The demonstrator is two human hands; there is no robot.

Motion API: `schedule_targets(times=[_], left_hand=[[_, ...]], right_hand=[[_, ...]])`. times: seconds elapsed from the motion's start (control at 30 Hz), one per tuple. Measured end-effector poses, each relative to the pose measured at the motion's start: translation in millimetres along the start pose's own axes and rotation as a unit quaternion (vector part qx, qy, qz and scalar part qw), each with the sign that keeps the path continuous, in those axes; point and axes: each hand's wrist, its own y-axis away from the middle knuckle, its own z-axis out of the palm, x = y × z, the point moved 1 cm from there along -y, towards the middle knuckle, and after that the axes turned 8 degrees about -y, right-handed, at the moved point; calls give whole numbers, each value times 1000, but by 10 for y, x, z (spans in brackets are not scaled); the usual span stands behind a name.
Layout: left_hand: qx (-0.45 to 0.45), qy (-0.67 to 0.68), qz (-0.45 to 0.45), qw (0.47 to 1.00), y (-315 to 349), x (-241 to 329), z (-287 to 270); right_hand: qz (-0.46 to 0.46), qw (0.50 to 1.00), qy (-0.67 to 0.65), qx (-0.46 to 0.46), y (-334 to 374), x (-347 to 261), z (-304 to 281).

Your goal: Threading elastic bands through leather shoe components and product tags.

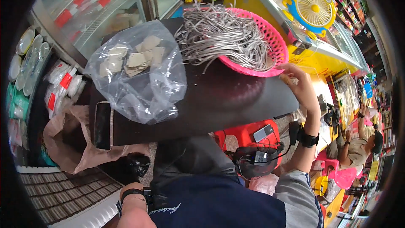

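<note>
My right hand [297, 80] reaches to the near right edge of a pink plastic basket [278, 52], its fingers curled at the rim. A tangled heap of thin silver-grey cords [223, 36] fills the basket and spills over its left side onto the black table [202, 101]. To the left lies a clear plastic bag [147, 95] with small beige, flat pieces [139, 61] in or under it. Part of my left hand and wrist [137, 213] shows at the lower edge, away from the table; its fingers are out of sight.
A phone [103, 125] lies at the table's left edge, above an open brown bag [67, 139]. A red stool [270, 128] holds a power bank [263, 133] and cables. Behind the table stand a glass-doored cabinet [97, 25] and a yellow counter with a fan [314, 8]. People sit far right.
</note>
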Motion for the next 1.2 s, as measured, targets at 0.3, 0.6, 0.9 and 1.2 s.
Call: schedule_targets(times=[0.3,0.6,0.9,1.2], left_hand=[[-421,-229,-365,798,-10,334,-704],[-258,-235,-569,744,1400,-688,-698],[-185,-349,-600,696,1205,-1435,-1371],[-390,-373,-583,607,2311,-2049,-1810]], right_hand=[[-76,997,-9,14,-485,-587,697],[-51,996,32,62,-614,-377,861],[49,973,172,146,-645,782,207],[165,934,317,-24,-912,861,415]])
